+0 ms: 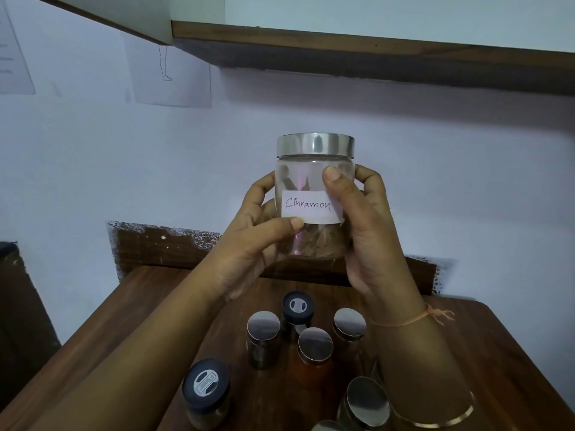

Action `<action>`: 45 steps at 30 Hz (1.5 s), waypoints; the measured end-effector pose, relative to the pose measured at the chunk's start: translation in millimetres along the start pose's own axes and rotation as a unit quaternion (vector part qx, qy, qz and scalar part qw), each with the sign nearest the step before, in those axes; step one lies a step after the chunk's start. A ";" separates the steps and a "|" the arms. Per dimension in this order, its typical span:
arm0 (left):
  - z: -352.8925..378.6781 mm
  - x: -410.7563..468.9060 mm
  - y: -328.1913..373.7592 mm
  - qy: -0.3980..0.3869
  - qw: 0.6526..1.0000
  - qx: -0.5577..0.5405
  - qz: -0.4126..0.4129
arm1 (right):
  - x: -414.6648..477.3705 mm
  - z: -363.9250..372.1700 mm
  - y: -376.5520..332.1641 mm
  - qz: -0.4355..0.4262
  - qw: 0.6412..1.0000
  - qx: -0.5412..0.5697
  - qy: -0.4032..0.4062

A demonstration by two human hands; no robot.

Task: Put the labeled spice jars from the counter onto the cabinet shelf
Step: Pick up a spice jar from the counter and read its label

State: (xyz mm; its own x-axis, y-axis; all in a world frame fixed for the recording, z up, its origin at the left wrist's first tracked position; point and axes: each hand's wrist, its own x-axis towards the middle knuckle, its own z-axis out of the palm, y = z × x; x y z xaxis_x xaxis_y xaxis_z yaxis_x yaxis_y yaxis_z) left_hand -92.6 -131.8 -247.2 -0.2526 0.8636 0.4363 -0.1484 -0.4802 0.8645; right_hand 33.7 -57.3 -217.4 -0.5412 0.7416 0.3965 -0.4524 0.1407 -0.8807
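I hold a clear glass jar [314, 181] with a steel lid and a white label reading "Cinnamon" upright in front of the wall, well above the counter. My left hand [249, 241] grips its left side, thumb under the label. My right hand [364, 225] wraps its right side, thumb on the glass above the label. Brown cinnamon pieces lie in the jar's bottom. On the wooden counter [513, 353] below stand several more jars: steel-lidded ones [264, 326] [315, 343] [349, 323] [367, 402] and two dark-lidded ones [297, 306] [205, 384]. The cabinet's underside [373, 57] runs across the top.
The wall behind carries paper sheets [171, 76] at upper left. A dark wooden backboard [161, 247] stands at the counter's rear. A dark piece of furniture [18, 306] sits at the far left. The cabinet's wooden bottom edge hangs overhead.
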 end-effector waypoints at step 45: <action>31.3 -9.7 22.8 0.162 0.976 0.134 0.057 | -1.2 8.1 -15.9 -0.008 0.991 -0.114 -0.072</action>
State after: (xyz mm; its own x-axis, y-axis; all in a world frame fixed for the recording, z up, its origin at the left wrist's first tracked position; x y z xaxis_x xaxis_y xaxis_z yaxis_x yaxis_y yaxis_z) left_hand -63.6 -146.3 -223.9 -0.5477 0.6927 0.4692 0.1424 -0.4754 0.8682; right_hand 35.8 -65.7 -201.8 -0.6385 0.6388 0.4292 -0.2990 0.3080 -0.9032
